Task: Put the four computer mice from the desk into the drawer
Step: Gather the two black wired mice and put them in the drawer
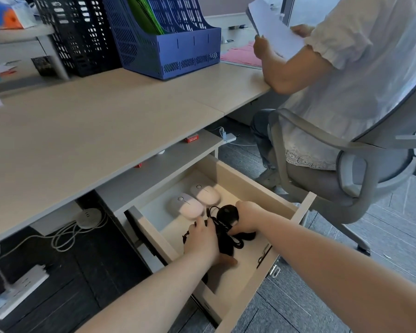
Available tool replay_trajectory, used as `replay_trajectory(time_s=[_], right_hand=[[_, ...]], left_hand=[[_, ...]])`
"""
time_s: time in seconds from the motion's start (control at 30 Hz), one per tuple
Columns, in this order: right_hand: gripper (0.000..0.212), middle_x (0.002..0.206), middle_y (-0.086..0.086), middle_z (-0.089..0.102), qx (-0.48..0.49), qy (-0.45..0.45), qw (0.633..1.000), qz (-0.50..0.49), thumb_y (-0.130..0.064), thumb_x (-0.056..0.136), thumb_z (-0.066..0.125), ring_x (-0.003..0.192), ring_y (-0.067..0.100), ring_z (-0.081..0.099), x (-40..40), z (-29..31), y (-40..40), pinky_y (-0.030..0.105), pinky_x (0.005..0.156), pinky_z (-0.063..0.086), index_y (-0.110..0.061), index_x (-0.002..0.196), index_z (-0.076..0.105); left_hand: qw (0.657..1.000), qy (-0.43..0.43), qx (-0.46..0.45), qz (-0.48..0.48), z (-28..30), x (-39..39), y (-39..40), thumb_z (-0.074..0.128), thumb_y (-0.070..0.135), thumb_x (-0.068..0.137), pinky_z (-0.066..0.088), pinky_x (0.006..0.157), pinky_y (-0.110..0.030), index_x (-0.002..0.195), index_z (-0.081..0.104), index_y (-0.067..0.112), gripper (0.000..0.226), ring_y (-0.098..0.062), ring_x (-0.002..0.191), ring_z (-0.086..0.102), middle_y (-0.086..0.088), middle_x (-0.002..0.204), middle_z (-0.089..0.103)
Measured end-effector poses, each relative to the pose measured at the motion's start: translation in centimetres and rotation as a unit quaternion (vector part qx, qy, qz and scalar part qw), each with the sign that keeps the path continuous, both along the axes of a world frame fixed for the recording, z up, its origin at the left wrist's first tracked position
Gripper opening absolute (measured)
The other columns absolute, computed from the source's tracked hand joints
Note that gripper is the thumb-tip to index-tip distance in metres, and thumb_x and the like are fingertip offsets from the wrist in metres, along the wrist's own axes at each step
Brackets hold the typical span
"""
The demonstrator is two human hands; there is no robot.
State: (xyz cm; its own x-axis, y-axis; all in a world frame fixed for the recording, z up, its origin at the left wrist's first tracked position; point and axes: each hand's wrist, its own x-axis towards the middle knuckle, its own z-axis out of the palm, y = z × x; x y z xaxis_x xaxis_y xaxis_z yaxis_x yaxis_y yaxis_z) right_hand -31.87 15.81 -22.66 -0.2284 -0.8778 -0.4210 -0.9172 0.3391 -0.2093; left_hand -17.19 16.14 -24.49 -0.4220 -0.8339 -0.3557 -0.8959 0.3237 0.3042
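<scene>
The wooden drawer [245, 183] under the desk stands pulled out. Two pale pink and grey mice lie side by side at its back: one [189, 207] nearer, one [205, 193] farther. In front of them a black wired mouse [227, 213] lies with its tangled black cable [228, 239]. My right hand [247, 216] rests on this mouse, fingers curled on it and the cable. My left hand [202, 241] covers another dark object, mostly hidden, with fingers touching the cable.
The desk top [94, 121] is bare near me. Blue [163, 37] and black [77, 34] file racks stand at its back. A seated person [346, 68] on a grey chair [360, 179] holds papers to the right. Power strips [17, 289] and cables lie on the floor at left.
</scene>
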Motion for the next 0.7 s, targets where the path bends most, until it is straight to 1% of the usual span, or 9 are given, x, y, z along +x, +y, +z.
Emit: replay_trajectory(time_s=[0.13, 0.27, 0.4, 0.43, 0.47, 0.53, 0.57, 0.63, 0.7], right_hand=[[0.067, 0.125, 0.015, 0.058, 0.003, 0.011, 1.0, 0.009, -0.04, 0.073, 0.075, 0.113, 0.032, 0.056, 0.1, -0.2, 0.0, 0.035, 0.087, 0.048, -0.003, 0.122, 0.049], [0.067, 0.124, 0.015, 0.059, -0.006, 0.019, 1.0, 0.001, -0.046, 0.074, 0.073, 0.112, 0.033, 0.057, 0.1, -0.3, 0.1, 0.037, 0.085, 0.049, -0.004, 0.122, 0.05], [0.049, 0.125, 0.013, 0.059, -0.083, 0.004, 0.995, -0.058, -0.041, 0.09, 0.054, 0.116, 0.033, 0.055, -0.1, 0.7, 0.4, 0.038, 0.09, 0.05, -0.007, 0.125, 0.053], [0.043, 0.12, 0.013, 0.061, -0.108, 0.0, 0.991, -0.077, -0.038, 0.091, 0.051, 0.114, 0.033, 0.057, -0.1, 1.2, 0.6, 0.037, 0.088, 0.05, -0.008, 0.121, 0.056], [0.037, 0.111, 0.013, 0.063, -0.134, 0.001, 0.987, -0.093, -0.036, 0.092, 0.048, 0.109, 0.033, 0.059, -0.1, 1.7, 0.8, 0.036, 0.084, 0.051, -0.007, 0.113, 0.06], [0.03, 0.095, 0.011, 0.06, -0.185, 0.023, 0.976, -0.114, -0.029, 0.092, 0.044, 0.101, 0.034, 0.062, -0.3, 3.1, 1.4, 0.035, 0.073, 0.049, -0.006, 0.1, 0.062], [0.027, 0.095, 0.011, 0.058, -0.201, 0.048, 0.97, -0.124, -0.025, 0.091, 0.043, 0.101, 0.034, 0.06, -0.5, 3.9, 1.8, 0.035, 0.071, 0.047, -0.006, 0.098, 0.061], [0.021, 0.106, 0.012, 0.057, -0.2, 0.093, 0.963, -0.152, -0.018, 0.088, 0.045, 0.106, 0.034, 0.056, -1.1, 5.3, 3.0, 0.038, 0.074, 0.044, -0.009, 0.104, 0.055], [0.024, 0.116, 0.013, 0.056, -0.165, 0.111, 0.962, -0.189, -0.013, 0.085, 0.046, 0.112, 0.035, 0.052, -1.7, 6.2, 4.2, 0.041, 0.08, 0.045, -0.01, 0.109, 0.048]], left_hand=[[1.0, -0.013, -0.002, -0.003, 0.0, 0.0, 0.2, 0.082, 0.062, 0.043, 0.041, 0.097, -0.044, 0.13, 0.035, 0.015, 0.109, -0.031, 0.121, 0.039, -0.008, 0.132, 0.035], [1.0, -0.026, -0.008, -0.003, -0.1, -0.1, 0.1, 0.081, 0.063, 0.045, 0.042, 0.096, -0.044, 0.131, 0.033, 0.015, 0.11, -0.031, 0.121, 0.038, -0.008, 0.134, 0.034], [0.999, -0.049, -0.013, -0.018, 0.5, 0.1, 0.2, 0.081, 0.064, 0.046, 0.043, 0.096, -0.046, 0.144, 0.017, 0.019, 0.125, -0.033, 0.124, 0.035, -0.006, 0.14, 0.029], [0.998, -0.055, -0.019, -0.02, 0.7, 0.1, 0.2, 0.08, 0.064, 0.046, 0.044, 0.095, -0.046, 0.145, 0.014, 0.02, 0.127, -0.034, 0.123, 0.036, -0.006, 0.14, 0.028], [0.998, -0.054, -0.028, -0.019, 1.2, 0.2, 0.2, 0.08, 0.063, 0.047, 0.045, 0.092, -0.045, 0.144, 0.017, 0.02, 0.123, -0.034, 0.12, 0.037, -0.006, 0.138, 0.03], [0.998, -0.033, -0.052, -0.021, 2.6, 0.4, -0.2, 0.078, 0.058, 0.057, 0.046, 0.087, -0.043, 0.136, 0.032, 0.017, 0.1, -0.033, 0.115, 0.043, -0.007, 0.129, 0.038], [0.997, -0.019, -0.066, -0.027, 3.4, 0.6, -0.4, 0.075, 0.055, 0.064, 0.045, 0.085, -0.041, 0.13, 0.039, 0.015, 0.085, -0.032, 0.114, 0.046, -0.008, 0.126, 0.043], [0.994, 0.017, -0.1, -0.032, 5.6, 1.0, -1.0, 0.066, 0.042, 0.08, 0.043, 0.079, -0.036, 0.12, 0.049, 0.014, 0.051, -0.032, 0.111, 0.05, -0.011, 0.121, 0.051], [0.988, 0.033, -0.147, -0.034, 8.2, 1.5, -1.3, 0.054, 0.026, 0.088, 0.037, 0.075, -0.033, 0.109, 0.056, 0.015, 0.024, -0.033, 0.108, 0.052, -0.012, 0.116, 0.055]])
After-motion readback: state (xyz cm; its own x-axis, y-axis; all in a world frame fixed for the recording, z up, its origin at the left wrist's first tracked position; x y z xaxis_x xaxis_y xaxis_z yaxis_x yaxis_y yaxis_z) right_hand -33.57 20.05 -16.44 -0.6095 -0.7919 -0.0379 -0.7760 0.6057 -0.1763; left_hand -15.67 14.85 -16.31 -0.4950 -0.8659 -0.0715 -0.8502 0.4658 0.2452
